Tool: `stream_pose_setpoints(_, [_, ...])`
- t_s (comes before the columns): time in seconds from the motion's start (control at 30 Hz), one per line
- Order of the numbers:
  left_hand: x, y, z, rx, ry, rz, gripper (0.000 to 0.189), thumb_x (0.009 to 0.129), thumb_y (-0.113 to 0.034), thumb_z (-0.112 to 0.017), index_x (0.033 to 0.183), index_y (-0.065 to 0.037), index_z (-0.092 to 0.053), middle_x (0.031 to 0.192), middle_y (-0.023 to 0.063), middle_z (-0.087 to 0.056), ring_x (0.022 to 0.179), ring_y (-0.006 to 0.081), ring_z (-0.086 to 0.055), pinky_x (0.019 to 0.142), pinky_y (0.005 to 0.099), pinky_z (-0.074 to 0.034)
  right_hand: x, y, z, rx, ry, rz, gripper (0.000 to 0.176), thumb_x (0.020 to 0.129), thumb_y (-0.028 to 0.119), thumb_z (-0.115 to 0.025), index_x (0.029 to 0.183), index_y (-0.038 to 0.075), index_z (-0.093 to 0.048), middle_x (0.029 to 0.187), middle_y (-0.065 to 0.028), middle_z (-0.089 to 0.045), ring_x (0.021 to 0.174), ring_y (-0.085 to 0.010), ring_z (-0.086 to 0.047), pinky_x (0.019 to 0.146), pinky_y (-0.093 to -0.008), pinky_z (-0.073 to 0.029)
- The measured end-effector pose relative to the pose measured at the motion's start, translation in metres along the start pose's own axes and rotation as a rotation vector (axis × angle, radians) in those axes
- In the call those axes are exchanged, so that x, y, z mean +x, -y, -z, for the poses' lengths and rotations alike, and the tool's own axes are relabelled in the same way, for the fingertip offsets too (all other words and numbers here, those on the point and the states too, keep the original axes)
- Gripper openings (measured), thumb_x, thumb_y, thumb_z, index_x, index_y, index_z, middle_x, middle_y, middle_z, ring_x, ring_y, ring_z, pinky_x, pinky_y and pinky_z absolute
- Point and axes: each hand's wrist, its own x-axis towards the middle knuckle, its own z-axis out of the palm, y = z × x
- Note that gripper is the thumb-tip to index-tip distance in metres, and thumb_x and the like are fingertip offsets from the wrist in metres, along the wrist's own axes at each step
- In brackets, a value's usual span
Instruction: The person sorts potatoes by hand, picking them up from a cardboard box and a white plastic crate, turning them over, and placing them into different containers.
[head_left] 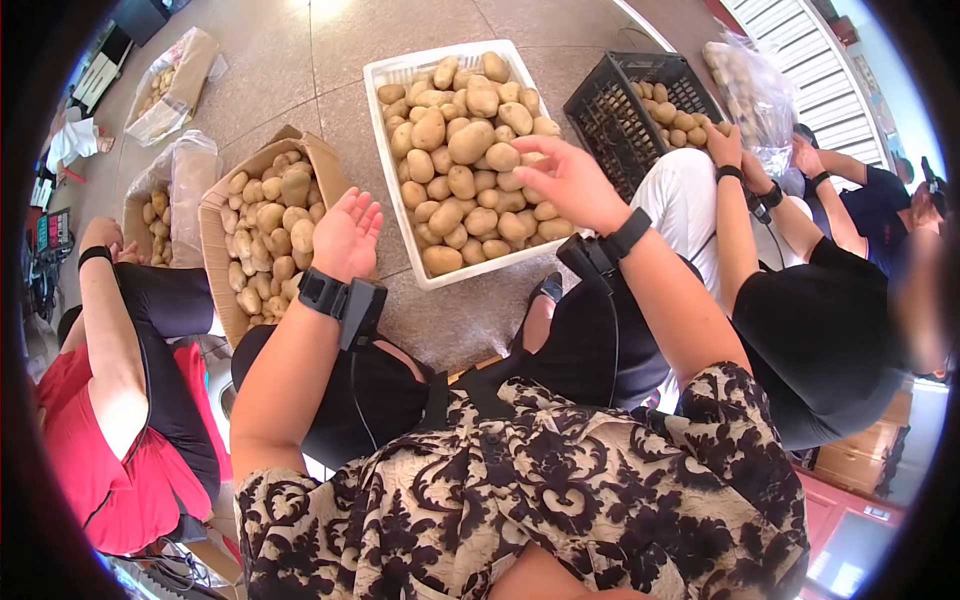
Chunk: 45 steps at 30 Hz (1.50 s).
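A white crate (403, 68) heaped with potatoes (471, 143) stands on the floor in front of me. My right hand (570, 183) is over the crate's right side, its fingers apart near the potatoes, with nothing visible in it. To the left, my left hand (347, 235) is palm up with fingers spread and holds nothing. It is between the white crate and a cardboard box (215, 235) full of potatoes. Both wrists wear a black strap with a small device.
At the right, a black crate (600, 95) holds potatoes, with co-workers' hands beside it. Behind it lies a clear bag (745, 90) of potatoes. A person in red (120, 450) sits at the left, near two more lined boxes (185, 75) of potatoes.
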Motion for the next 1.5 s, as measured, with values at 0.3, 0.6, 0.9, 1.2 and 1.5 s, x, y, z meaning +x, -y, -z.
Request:
stream_pose_setpoints(0.3, [0.029, 0.002, 0.012, 0.023, -0.006, 0.102, 0.033, 0.093, -0.015, -0.042, 0.124, -0.004, -0.038, 0.117, 0.011, -0.049, 0.103, 0.0235, -0.05, 0.086, 0.032, -0.044, 0.045, -0.022, -0.032, -0.231, -0.073, 0.112, 0.038, 0.077, 0.015, -0.062, 0.111, 0.002, -0.053, 0.105, -0.0141, -0.057, 0.094, -0.029, -0.056, 0.083, -0.0371, -0.045])
stream_pose_setpoints(0.6, [0.036, 0.005, 0.023, -0.03, -0.014, 0.232, 0.018, 0.091, -0.016, -0.046, 0.105, -0.005, -0.05, 0.102, 0.0079, -0.057, 0.091, 0.0204, -0.055, 0.077, 0.031, -0.048, 0.056, -0.041, -0.048, -0.584, -0.049, 0.265, 0.052, 0.074, 0.016, -0.065, 0.118, 0.001, -0.045, 0.122, -0.0215, -0.045, 0.114, -0.0364, -0.042, 0.096, -0.0417, -0.035])
stream_pose_setpoints(0.9, [0.048, 0.012, 0.029, -0.065, 0.048, 0.248, 0.022, 0.09, -0.018, -0.047, 0.109, -0.006, -0.049, 0.1, 0.0069, -0.058, 0.089, 0.0212, -0.056, 0.075, 0.0315, -0.047, 0.063, -0.046, -0.058, -0.636, 0.03, 0.091, 0.068, 0.069, 0.014, -0.069, 0.126, -0.001, -0.036, 0.131, -0.0241, -0.035, 0.118, -0.0395, -0.037, 0.1, -0.0428, -0.032])
stream_pose_setpoints(1.2, [0.049, 0.016, 0.015, -0.027, 0.033, 0.333, 0.022, 0.09, -0.019, -0.048, 0.108, -0.006, -0.05, 0.102, 0.0067, -0.057, 0.09, 0.0201, -0.055, 0.077, 0.0311, -0.046, 0.074, -0.064, -0.06, -0.644, 0.034, 0.159, 0.058, 0.065, 0.011, -0.069, 0.116, 0.001, -0.042, 0.107, -0.0201, -0.05, 0.1, -0.0375, -0.045, 0.087, -0.0424, -0.038])
stream_pose_setpoints(1.5, [0.047, 0.013, 0.007, 0.012, 0.091, 0.4, 0.025, 0.091, -0.019, -0.047, 0.112, -0.006, -0.047, 0.105, 0.007, -0.057, 0.092, 0.0193, -0.055, 0.08, 0.0309, -0.046, 0.074, -0.043, -0.062, -0.589, 0.177, 0.03, 0.05, 0.068, 0.017, -0.07, 0.109, 0.003, -0.045, 0.096, -0.0196, -0.054, 0.092, -0.037, -0.051, 0.081, -0.0437, -0.042])
